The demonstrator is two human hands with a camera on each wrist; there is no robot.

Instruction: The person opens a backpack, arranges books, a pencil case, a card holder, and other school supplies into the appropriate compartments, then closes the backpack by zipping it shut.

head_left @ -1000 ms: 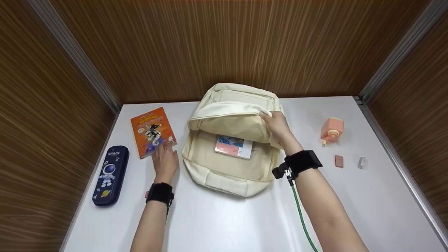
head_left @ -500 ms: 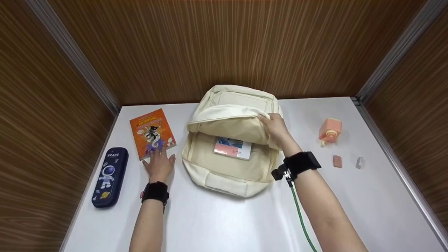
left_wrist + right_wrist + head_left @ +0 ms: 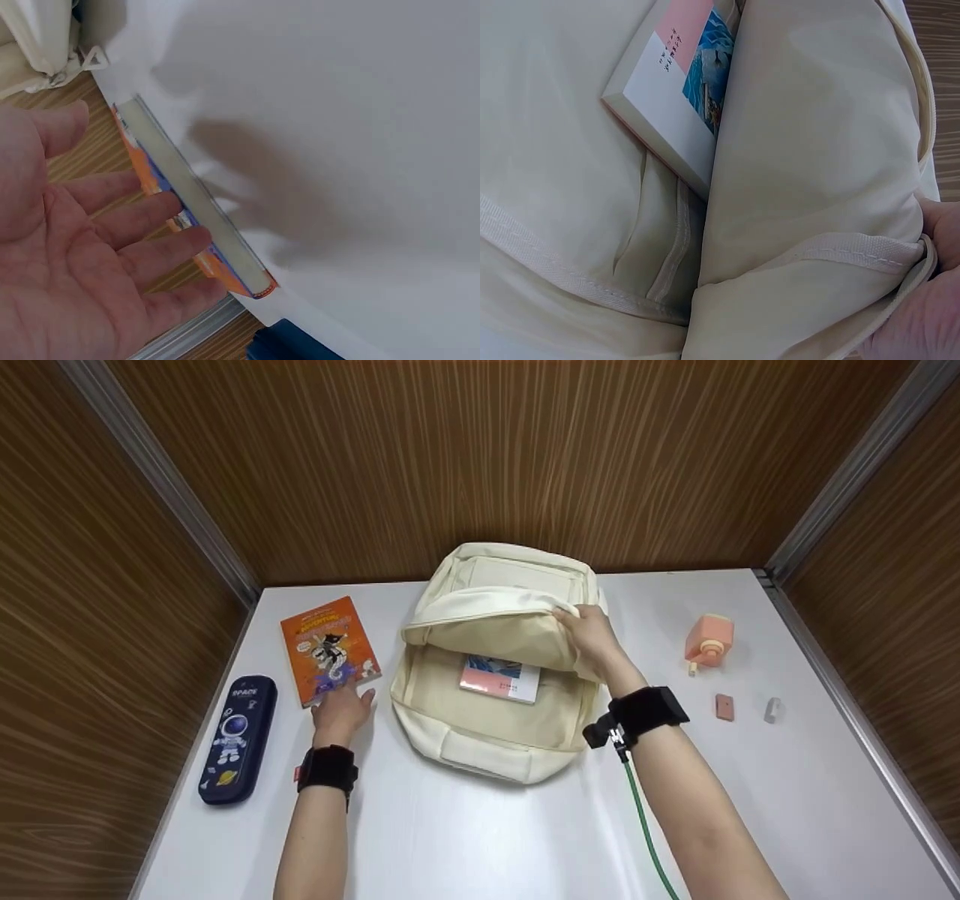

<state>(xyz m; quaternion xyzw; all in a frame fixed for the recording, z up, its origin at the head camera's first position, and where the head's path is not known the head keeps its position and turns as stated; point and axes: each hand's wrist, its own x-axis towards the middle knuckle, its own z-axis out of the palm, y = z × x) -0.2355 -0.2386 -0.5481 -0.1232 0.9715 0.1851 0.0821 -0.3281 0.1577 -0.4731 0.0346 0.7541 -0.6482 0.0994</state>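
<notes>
Since a second ago the left hand point(image 3: 341, 711) has slid back off the orange book point(image 3: 328, 648), left of centre in the frame, and now lies flat-fingered at its near edge, holding nothing. The right hand point(image 3: 592, 636) pinches the cream backpack point(image 3: 495, 727)'s flap at frame centre, keeping the mouth wide, probably for loading; a pink-and-blue book point(image 3: 500, 677) lies inside.

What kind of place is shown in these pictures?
Probably a staged recording booth, not a home: a white table enclosed by wood-grain walls, where hands pack a cream backpack beside an orange book and a pencil case.
</notes>
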